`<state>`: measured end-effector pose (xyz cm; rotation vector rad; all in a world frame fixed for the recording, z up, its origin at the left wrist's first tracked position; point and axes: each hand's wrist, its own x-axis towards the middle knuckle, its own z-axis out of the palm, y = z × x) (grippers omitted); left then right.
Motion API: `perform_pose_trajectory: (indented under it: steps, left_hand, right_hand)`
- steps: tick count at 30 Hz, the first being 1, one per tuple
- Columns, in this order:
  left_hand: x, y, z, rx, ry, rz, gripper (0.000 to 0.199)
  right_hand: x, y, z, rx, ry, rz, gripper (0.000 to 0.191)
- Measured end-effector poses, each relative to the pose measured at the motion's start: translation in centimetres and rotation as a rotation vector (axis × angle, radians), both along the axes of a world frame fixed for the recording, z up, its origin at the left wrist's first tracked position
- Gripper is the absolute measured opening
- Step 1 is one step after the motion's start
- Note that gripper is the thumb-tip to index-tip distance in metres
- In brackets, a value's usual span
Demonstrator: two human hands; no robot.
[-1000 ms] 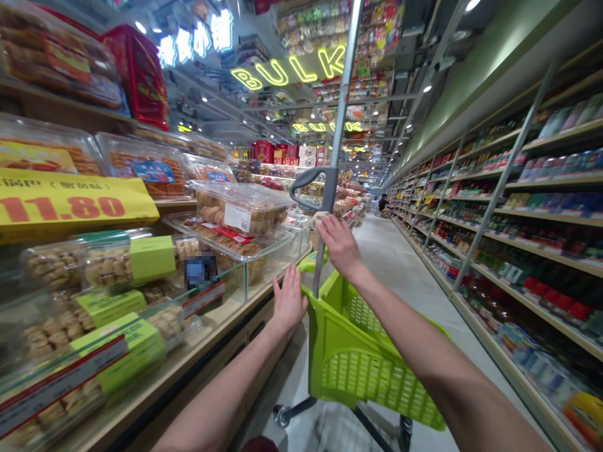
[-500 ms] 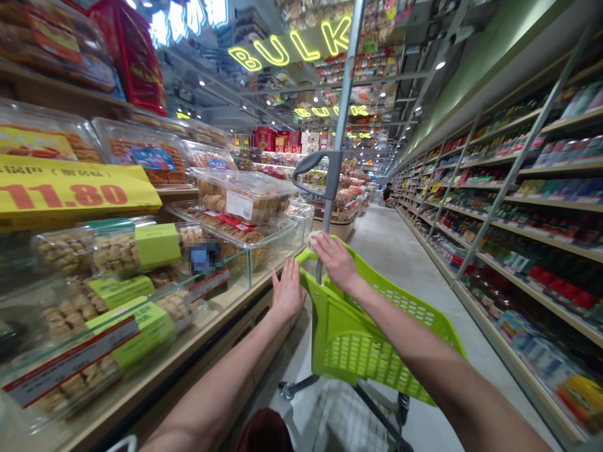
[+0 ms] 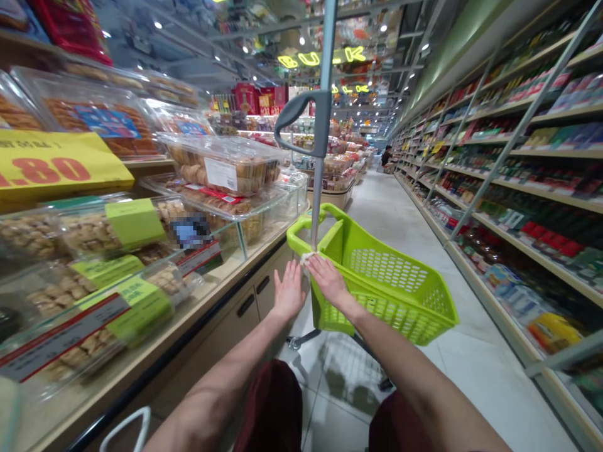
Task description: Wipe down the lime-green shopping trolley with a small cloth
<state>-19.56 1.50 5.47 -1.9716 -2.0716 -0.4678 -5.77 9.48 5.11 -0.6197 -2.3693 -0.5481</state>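
Note:
A green shopping cart basket [image 3: 417, 317] with perforated walls stands in front of me. A grey pole [image 3: 318, 188] rises at its near end and carries a grey loop handle [image 3: 294, 118]. My right hand [image 3: 328, 279] lies with fingers extended along the cart's near end, a crumpled white tissue [image 3: 307, 257] under its fingertips. Beside it, my left hand [image 3: 289, 291] is open, fingers stretched forward, just left of the cart's near corner; I cannot tell whether it touches the green plastic.
A counter of boxed snacks [image 3: 221, 166] runs along my left, with a yellow price sign [image 3: 61, 166] and a glass edge. Stocked shelves [image 3: 527, 207] line the right side. Farther down the tiled aisle [image 3: 377, 207] a person [image 3: 387, 157] is seated or crouching.
My right hand, with the tissue, has come down from beside the pole to the cart's near face. The view has shifted, and both my knees now show below.

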Motion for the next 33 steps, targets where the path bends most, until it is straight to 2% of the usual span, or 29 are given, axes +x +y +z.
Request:
perform_pose_trajectory:
  steps: [4,7,9,14,16,18,23,25,27,31,33]
  left_hand:
    - [1.0,-0.6,-2.0,-0.024,0.007,-0.051,0.069]
    - [1.4,-0.9,-2.9,-0.052,0.007,-0.087,0.068]
    - [1.4,-0.9,-3.1,-0.065,0.001,-0.083,0.069]
    - [1.2,0.1,-2.2,-0.037,-0.024,-0.005,0.071]
    - [1.5,0.3,-2.0,-0.028,-0.032,-0.004,0.072]
    - [2.1,0.2,-2.0,-0.036,-0.033,-0.023,0.072]
    - [3.0,-0.9,-3.2,-0.091,-0.013,-0.086,0.069]
    - [3.0,-1.2,-3.6,-0.102,-0.012,-0.093,0.068]
    - [3.0,-1.1,-3.7,-0.098,-0.022,-0.084,0.068]
    - [3.6,-0.2,-3.0,-0.049,-0.043,-0.069,0.07]
    - [4.4,0.0,-2.7,-0.033,-0.043,-0.09,0.07]
  right_hand:
    - [0.8,-1.1,-4.8,-0.086,-0.051,-0.034,0.04]
    - [1.4,-2.1,-6.7,-0.188,-0.117,-0.052,0.038]
    - [1.7,-2.6,-6.4,-0.218,-0.112,-0.052,0.039]
    - [1.4,-2.1,-1.7,-0.15,0.049,-0.065,0.046]
    - [1.4,-1.6,-0.7,-0.149,0.067,-0.102,0.047]
    - [1.6,-1.5,-1.1,-0.173,0.029,-0.126,0.045]
    - [3.1,-2.9,-5.6,-0.299,-0.135,-0.171,0.041]
    - [3.8,-3.5,-6.4,-0.341,-0.15,-0.186,0.04]
    - [4.4,-3.8,-6.0,-0.335,-0.112,-0.177,0.041]
    - [5.6,-3.1,-2.8,-0.203,0.083,-0.164,0.048]
    - [6.2,-2.5,-2.0,-0.161,0.136,-0.193,0.049]
